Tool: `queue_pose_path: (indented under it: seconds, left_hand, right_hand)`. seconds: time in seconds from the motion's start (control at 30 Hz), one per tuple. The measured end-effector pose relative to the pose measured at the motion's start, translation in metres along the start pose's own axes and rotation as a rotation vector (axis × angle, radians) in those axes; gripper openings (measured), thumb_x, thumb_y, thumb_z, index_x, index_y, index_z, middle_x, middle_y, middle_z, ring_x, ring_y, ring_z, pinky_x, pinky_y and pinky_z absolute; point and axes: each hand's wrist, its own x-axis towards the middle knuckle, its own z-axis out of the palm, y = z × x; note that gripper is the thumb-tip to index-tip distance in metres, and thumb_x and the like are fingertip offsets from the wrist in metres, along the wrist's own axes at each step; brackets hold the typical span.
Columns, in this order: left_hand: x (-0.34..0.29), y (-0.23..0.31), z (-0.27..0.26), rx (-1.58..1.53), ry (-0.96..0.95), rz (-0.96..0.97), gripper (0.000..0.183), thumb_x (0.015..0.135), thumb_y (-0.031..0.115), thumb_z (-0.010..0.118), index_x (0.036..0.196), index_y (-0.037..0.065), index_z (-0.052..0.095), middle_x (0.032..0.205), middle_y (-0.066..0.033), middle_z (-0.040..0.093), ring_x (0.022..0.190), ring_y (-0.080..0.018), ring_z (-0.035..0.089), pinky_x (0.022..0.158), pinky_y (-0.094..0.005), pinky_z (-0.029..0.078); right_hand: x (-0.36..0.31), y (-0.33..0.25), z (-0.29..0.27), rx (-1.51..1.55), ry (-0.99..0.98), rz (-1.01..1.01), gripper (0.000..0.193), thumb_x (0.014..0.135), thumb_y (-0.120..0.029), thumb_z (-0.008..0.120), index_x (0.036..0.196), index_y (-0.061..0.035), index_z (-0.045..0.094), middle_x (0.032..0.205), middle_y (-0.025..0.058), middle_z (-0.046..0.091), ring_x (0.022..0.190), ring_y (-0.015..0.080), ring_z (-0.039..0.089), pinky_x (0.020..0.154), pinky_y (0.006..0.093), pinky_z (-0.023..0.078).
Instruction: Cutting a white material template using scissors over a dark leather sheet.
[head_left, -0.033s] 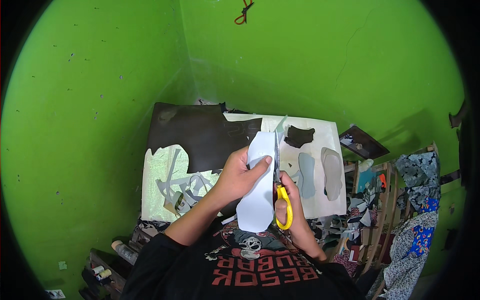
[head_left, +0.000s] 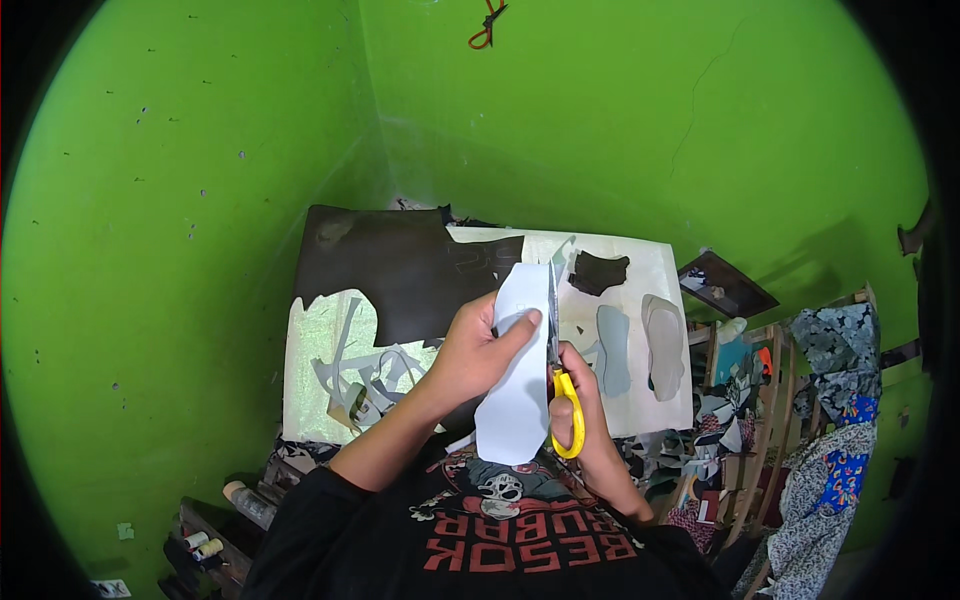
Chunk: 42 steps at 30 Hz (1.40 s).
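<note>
My left hand (head_left: 482,348) grips a long white sheet (head_left: 512,405) with angled corners, its thumb pressed on the upper part. Along the sheet's right edge run the blades of yellow-handled scissors (head_left: 572,440), held in my right hand (head_left: 592,405) with the thumb through the handle. A thin pale strip (head_left: 563,252) stands up beside the blade tips. Beyond my hands a dark brown leather piece (head_left: 390,255) covers the left part of the pale work board (head_left: 648,260). Grey cut strips (head_left: 350,375) lie in a tangle left of my forearm.
Right of the scissors lie grey sole-shaped pieces (head_left: 613,350), a beige stack of similar shape (head_left: 663,345) and a small dark scrap (head_left: 600,272). A wooden rack (head_left: 765,430) with fabric scraps stands at the right. Green walls (head_left: 600,120) close off the back and left.
The white sheet and the pale strip by the blade tips have shifted very slightly. Both hands keep the same hold.
</note>
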Motion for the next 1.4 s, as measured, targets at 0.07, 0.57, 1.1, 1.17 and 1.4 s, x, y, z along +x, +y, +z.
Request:
queue_pose_path:
  seconds: [0.07,0.57,1.1,1.17,1.4]
  left_hand:
    - [0.003,-0.002,0.003,-0.025,0.067,0.034,0.016,0.101,0.015,0.057,0.107,0.001,0.060,0.088,0.0016,0.065,0.077,-0.0038,0.057,0.068,-0.0237,0.049]
    - [0.005,-0.004,0.001,0.084,0.115,0.010,0.021,0.100,0.020,0.059,0.096,0.000,0.058,0.076,-0.0017,0.061,0.069,-0.0041,0.054,0.058,-0.0253,0.046]
    - [0.002,-0.003,0.003,-0.057,0.052,0.003,0.016,0.097,0.013,0.062,0.106,0.000,0.064,0.088,0.0007,0.066,0.076,-0.0035,0.057,0.066,-0.0231,0.047]
    - [0.003,-0.003,0.003,-0.060,0.051,0.009,0.016,0.097,0.013,0.062,0.106,0.000,0.064,0.087,0.0009,0.066,0.075,-0.0034,0.056,0.066,-0.0231,0.047]
    - [0.003,-0.001,0.002,-0.068,0.035,0.005,0.014,0.098,0.013,0.061,0.104,0.001,0.063,0.084,0.0021,0.064,0.073,-0.0026,0.055,0.064,-0.0228,0.046]
  right_hand:
    - [-0.001,0.002,0.000,-0.050,-0.003,0.007,0.063,0.081,-0.048,0.077,0.113,-0.0011,0.051,0.082,-0.0047,0.048,0.072,0.0044,0.042,0.063,0.0205,0.035]
    - [0.003,-0.005,0.002,-0.017,-0.060,0.050,0.097,0.068,-0.085,0.061,0.116,-0.0012,0.047,0.085,-0.0037,0.048,0.073,0.0040,0.042,0.061,0.0192,0.033]
    - [0.005,-0.009,0.012,0.087,0.009,0.067,0.109,0.059,-0.091,0.060,0.119,-0.0015,0.044,0.078,-0.0014,0.051,0.063,0.0060,0.049,0.052,0.0201,0.037]
    - [0.005,-0.008,0.012,0.102,-0.001,0.055,0.107,0.060,-0.090,0.061,0.119,-0.0014,0.044,0.078,-0.0010,0.051,0.063,0.0059,0.049,0.052,0.0200,0.036]
    - [0.006,-0.010,0.008,0.093,-0.031,0.052,0.104,0.064,-0.087,0.063,0.118,-0.0010,0.045,0.078,-0.0009,0.052,0.061,0.0056,0.049,0.052,0.0201,0.037]
